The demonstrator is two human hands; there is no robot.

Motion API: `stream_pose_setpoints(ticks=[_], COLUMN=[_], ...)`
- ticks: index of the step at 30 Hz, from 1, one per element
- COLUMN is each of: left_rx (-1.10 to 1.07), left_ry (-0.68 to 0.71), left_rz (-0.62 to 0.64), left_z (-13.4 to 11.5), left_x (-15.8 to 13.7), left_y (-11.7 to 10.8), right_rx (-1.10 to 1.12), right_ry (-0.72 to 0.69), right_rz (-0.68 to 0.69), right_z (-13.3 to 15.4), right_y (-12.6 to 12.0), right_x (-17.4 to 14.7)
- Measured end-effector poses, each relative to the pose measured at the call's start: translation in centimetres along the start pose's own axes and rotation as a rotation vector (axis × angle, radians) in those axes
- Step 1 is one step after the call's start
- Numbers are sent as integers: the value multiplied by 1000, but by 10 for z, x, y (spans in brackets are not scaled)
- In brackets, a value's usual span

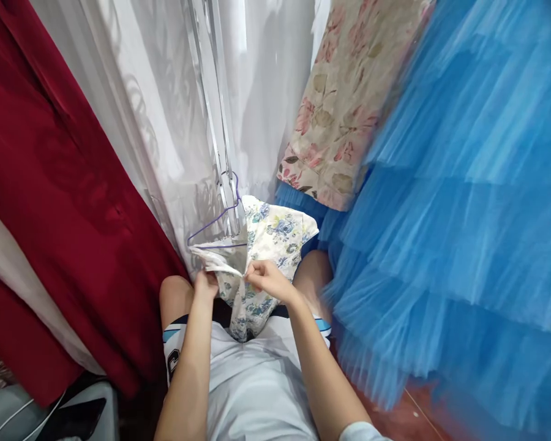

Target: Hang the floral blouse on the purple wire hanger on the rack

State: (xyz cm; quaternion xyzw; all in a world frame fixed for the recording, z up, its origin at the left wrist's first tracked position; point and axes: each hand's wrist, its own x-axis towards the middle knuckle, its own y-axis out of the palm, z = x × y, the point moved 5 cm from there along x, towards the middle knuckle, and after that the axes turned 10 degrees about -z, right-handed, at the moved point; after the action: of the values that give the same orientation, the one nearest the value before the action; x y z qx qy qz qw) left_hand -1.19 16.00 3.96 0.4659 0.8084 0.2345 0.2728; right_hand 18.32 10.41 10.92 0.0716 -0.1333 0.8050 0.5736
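Observation:
A white blouse with blue flowers (278,236) hangs over my lap, one shoulder still on a purple wire hanger (213,219). The hanger's hook catches on a metal rack pole. My right hand (269,278) pinches the blouse's front edge near the middle of the opening. My left hand (206,285) is at the left side of the garment, partly under the cloth, with its fingers mostly hidden; it appears to grip the fabric there. The left front panel droops, and part of the hanger's bar shows inside the neckline.
Dark red cloth (82,202) hangs at left, sheer white cloth (151,92) behind. A floral cloth (335,122) and a layered blue tulle skirt (441,214) fill the right. A grey plastic surface (103,398) holding a dark flat object (73,419) and white cable sits lower left.

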Motion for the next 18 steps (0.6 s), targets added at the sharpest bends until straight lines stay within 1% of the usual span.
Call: stream_pose_setpoints(ticks=[3,5,6,7,8,10,11,12,13,15,16,17,18], left_rx=[172,285,357,436,516,632,647,647,638,607,595,586,579], left_ry=[-47,-64,-41,9,85,267,343,401,446,515,548,584,623], left_rz=[112,217,297,391,493,678,733,765,775,737,704,672,646], left_z=[34,44,45,43,39,29,24,19,14,6,2,0,-3], left_x=[-20,-34,-41,-49,-58,-77,-86,-93,-99,-107,-109,-112,-115], left_y=[15,29,37,46,56,73,79,84,87,89,89,89,89], right_rx=[4,-9,-36,-89,-166,-329,-389,-427,-435,-387,-333,-254,-156], right_ry=[-20,-11,8,37,75,158,194,224,238,208,175,144,125], right_rz=[-101,-172,-223,-298,-403,-633,-721,-778,-804,-789,-742,-652,-528], right_z=[-2,-11,-18,-27,-38,-59,-67,-74,-79,-78,-72,-65,-57], right_y=[-28,-45,-55,-66,-79,-105,-116,-124,-129,-131,-127,-119,-107], right_x=[-2,-2,-3,-3,-5,-10,-14,-18,-20,-23,-23,-21,-19])
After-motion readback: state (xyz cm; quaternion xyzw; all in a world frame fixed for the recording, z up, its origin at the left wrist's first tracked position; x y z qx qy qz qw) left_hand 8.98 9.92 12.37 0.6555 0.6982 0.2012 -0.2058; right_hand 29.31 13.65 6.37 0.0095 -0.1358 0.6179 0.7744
